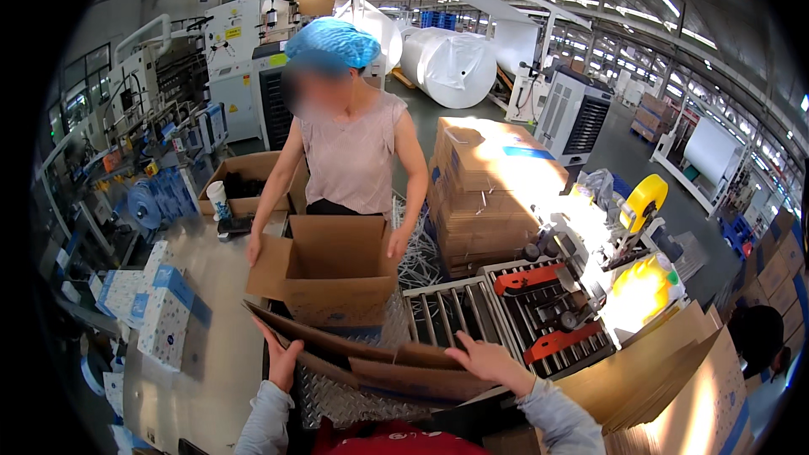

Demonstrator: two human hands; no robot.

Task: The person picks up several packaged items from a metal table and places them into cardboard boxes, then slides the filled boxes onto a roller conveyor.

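Observation:
A partly unfolded cardboard box [413, 377] with brown flaps spans the space between my two hands. My left hand [281, 360] grips its left end, thumb on the near side and fingers stretched along the outer panel. At the other end my right hand [495, 364] holds the upper edge of a flap, fingers over the rim. Just beyond stands a second cardboard box [337, 302], upright with its top open. A co-worker [350, 147] in a blue hair cover faces me, with one hand at each side of that second box.
A metal table [227, 345] on the left carries white-and-blue packages [164, 320] and a paper cup [219, 198]. To the right are a roller conveyor [442, 312] with a yellow tape roll [647, 202], stacked cartons [493, 202] and flat cardboard sheets [649, 383].

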